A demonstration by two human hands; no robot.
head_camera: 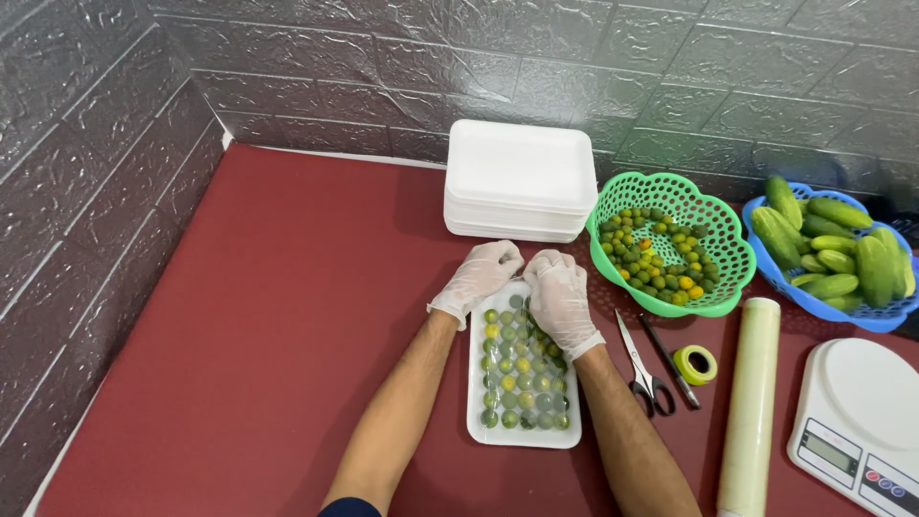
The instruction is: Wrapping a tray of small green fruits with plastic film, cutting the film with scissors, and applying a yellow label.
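White tray of limes [523, 436] lies lengthwise, away from the person.

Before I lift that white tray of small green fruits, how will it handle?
The foam tray looks thin, so it may flex if lifted by one end. It is packed with round fruits, so likely heavy for its size. Clear film over them should stop rolling, though both hands are working its far end, so it may be unsealed.

White foam tray [523, 436] w/ small green-yellow limes [517, 378], film-covered, flat on red table, lengthwise.
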